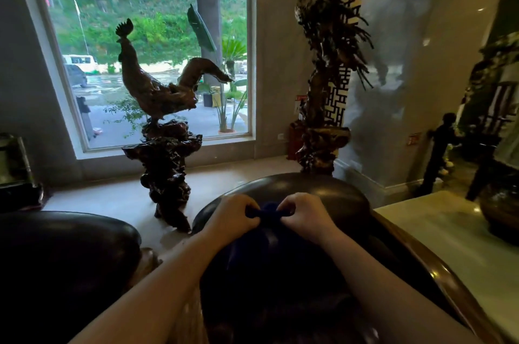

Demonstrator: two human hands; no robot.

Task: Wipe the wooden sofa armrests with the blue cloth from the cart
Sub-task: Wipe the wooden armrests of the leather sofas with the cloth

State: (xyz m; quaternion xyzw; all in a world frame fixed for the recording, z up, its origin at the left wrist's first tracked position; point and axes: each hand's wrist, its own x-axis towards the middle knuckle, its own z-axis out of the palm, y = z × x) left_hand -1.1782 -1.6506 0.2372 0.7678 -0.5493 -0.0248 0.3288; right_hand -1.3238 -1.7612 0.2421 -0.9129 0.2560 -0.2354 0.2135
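Note:
A dark, glossy wooden armrest point(317, 192) with a rounded top fills the lower middle of the view. The blue cloth point(268, 213) lies bunched on top of it. My left hand point(234, 217) and my right hand point(304, 214) sit side by side, each closed on an end of the cloth, and most of the fabric is hidden in shadow under my fists and forearms. A second rounded armrest point(70, 239) of another seat is at the lower left.
A carved wooden rooster on a gnarled base point(165, 130) stands on the floor just beyond the armrests, before a large window point(146, 43). A tall carved root sculpture point(328, 85) stands by a pillar. At right are a pale stone tabletop point(449, 234) and a dark pot point(502, 209).

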